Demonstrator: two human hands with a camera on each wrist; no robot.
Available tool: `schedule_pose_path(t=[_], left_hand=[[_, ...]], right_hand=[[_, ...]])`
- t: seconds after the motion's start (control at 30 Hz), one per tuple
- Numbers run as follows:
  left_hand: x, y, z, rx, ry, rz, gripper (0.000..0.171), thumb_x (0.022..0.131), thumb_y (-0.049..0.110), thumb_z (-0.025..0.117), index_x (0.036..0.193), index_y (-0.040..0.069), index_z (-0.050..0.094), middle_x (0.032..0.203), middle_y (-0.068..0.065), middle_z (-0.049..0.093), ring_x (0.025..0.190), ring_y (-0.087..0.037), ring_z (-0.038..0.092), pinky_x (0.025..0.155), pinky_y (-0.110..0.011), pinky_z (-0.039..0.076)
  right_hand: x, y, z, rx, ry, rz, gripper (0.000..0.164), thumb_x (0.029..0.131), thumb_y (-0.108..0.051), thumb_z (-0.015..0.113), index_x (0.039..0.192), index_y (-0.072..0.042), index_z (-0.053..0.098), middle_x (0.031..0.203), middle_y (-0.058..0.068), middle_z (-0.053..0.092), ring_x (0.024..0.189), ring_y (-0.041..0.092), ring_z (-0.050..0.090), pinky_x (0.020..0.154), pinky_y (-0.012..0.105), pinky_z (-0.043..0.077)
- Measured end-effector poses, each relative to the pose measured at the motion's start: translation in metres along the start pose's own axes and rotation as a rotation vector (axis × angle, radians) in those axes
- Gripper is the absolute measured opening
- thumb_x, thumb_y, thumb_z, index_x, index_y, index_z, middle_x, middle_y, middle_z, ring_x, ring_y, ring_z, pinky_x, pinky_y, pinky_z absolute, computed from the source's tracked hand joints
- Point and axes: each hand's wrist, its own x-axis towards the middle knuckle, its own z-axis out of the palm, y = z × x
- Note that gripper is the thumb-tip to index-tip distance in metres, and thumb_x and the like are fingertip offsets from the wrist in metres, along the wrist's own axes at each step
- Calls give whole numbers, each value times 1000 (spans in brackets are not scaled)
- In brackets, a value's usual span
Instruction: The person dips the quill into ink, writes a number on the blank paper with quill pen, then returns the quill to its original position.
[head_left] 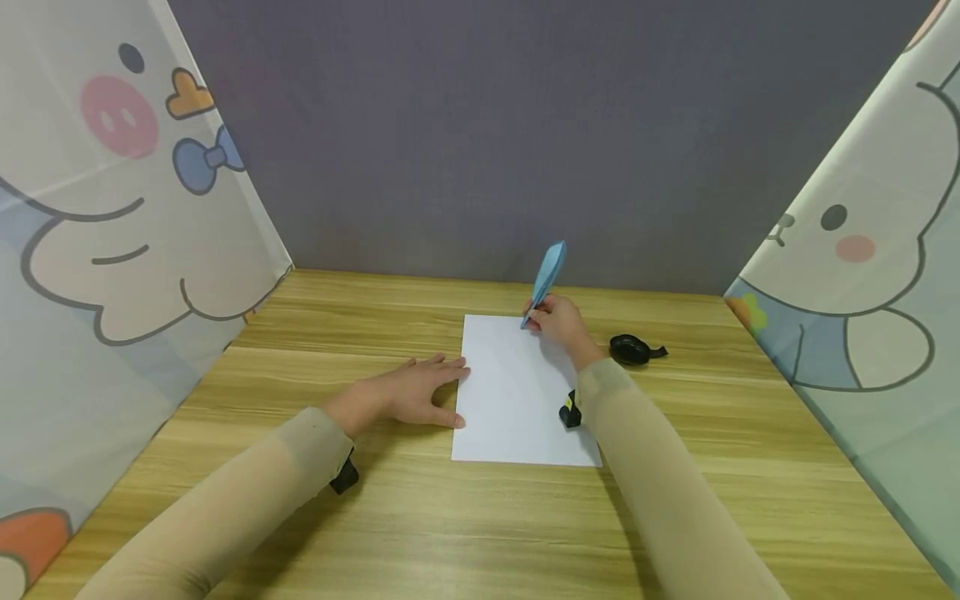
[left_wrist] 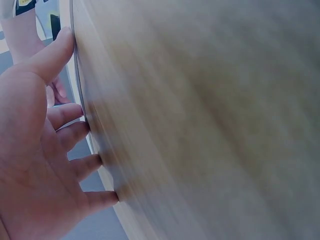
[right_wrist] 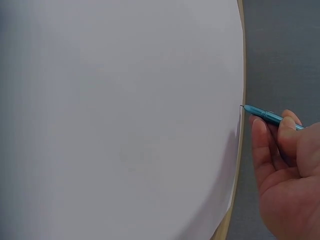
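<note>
A white sheet of paper (head_left: 517, 392) lies on the wooden table, turned slightly. Near its top edge my right hand (head_left: 555, 319) holds a blue feather-topped pen (head_left: 550, 271) between thumb and fingers. The pen's plume points up and away. In the right wrist view the teal barrel of the pen (right_wrist: 265, 115) shows, its fine tip at the paper's (right_wrist: 150, 110) far edge. My left hand (head_left: 420, 392) is spread flat, thumb and fingertips at the paper's left edge. The left wrist view shows that hand's (left_wrist: 45, 145) palm side, its fingers apart and holding nothing.
A black rounded object with a short tab (head_left: 632, 350) lies on the table right of my right hand. A grey panel (head_left: 480, 142) stands behind the table (head_left: 420, 517). Cloths with cartoon animals (head_left: 82, 233) hang at both sides.
</note>
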Motion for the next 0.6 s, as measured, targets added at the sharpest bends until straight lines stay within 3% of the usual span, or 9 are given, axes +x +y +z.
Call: schedule_pose_path(t=[0.27, 0.6], left_hand=[[0, 0, 0, 4, 0, 7, 98, 101, 68, 69, 175, 16, 31, 185, -5, 22, 171, -42, 15, 132, -76, 15], [0, 1, 0, 8, -1, -5, 98, 100, 68, 70, 175, 16, 32, 184, -4, 22, 171, -42, 15, 133, -76, 16]], right_hand=[[-3, -2, 3, -28, -4, -27, 22, 113, -7, 59, 124, 4, 74, 116, 22, 77, 91, 15, 68, 79, 23, 56], [-6, -9, 8, 28, -60, -21, 22, 113, -5, 58, 123, 7, 73, 125, 27, 76, 100, 22, 73, 87, 29, 61]])
